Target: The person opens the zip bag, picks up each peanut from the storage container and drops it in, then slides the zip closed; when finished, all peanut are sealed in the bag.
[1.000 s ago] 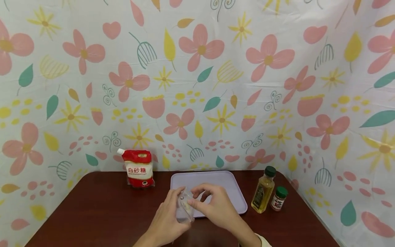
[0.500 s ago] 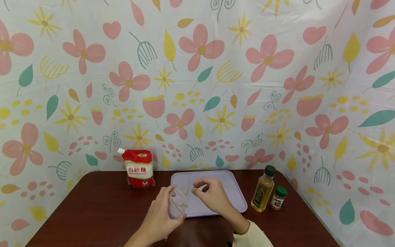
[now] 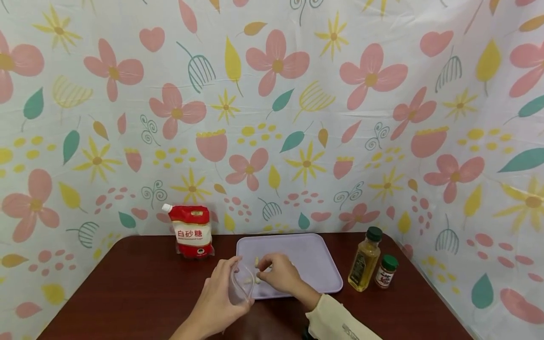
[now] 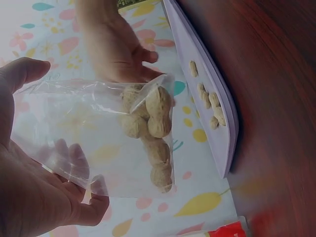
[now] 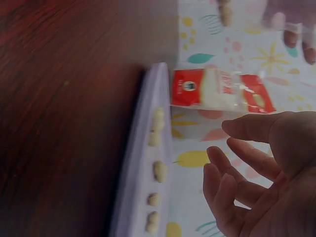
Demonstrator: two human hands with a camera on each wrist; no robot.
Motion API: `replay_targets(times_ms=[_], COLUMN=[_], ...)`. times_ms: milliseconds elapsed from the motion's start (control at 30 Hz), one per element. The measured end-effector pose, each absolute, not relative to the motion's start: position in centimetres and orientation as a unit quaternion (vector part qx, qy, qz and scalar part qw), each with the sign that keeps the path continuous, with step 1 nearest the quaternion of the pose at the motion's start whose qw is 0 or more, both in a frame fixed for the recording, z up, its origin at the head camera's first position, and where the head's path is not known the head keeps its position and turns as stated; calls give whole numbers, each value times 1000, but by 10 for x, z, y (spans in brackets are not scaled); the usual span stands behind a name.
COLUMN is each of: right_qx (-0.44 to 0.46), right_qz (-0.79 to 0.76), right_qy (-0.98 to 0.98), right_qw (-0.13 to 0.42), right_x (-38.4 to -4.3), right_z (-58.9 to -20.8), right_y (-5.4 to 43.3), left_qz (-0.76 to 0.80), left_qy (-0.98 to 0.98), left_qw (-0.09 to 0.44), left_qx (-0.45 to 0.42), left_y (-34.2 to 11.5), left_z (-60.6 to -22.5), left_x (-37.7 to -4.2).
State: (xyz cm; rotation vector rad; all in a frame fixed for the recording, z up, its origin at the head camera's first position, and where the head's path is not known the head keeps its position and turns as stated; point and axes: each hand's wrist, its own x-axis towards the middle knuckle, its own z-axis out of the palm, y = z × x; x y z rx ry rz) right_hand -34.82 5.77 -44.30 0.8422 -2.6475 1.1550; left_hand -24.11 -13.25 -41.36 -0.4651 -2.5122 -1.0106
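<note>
My left hand (image 3: 216,295) holds a clear plastic bag (image 4: 94,123) by its mouth, thumb on one side and fingers on the other. Several unshelled peanuts (image 4: 159,111) lie at the bag's bottom. Over the lilac tray (image 3: 308,257), just right of the bag, is my right hand (image 3: 280,274). The right wrist view shows its fingers (image 5: 252,160) loosely bent with nothing between them. More peanuts (image 5: 159,172) are spread on the tray, partly hidden behind the hands in the head view.
A red-and-white sugar pouch (image 3: 193,231) stands at the back left of the dark wooden table (image 3: 127,293). Right of the tray are an oil bottle (image 3: 364,262) and a small green-lidded jar (image 3: 386,271). A flowered curtain (image 3: 272,118) closes off the back.
The right hand left the bag, moved right over the tray, then came back left towards the bag. The left hand shifted slightly left with the bag.
</note>
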Motion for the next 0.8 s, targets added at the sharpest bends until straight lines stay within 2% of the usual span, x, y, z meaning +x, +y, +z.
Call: replay_targets(times_ms=[267, 400, 667, 800], right_qx=[297, 273, 242, 220], right_qz=[373, 349, 312, 300], right_qy=[-878, -896, -918, -927], right_qw=[42, 34, 33, 51], right_x=[-358, -357, -356, -357], right_z=[-458, -465, -474, -474], right_y=[52, 55, 45, 42], left_qz=[-353, -360, -343, -349], left_qy=[-899, -897, -906, -905], left_qw=[208, 200, 200, 191], left_qx=[-155, -161, -146, -153], left_y=[-130, -125, -129, -129], left_z=[-415, -418, -421, -419], left_x=[-242, -243, -239, -243])
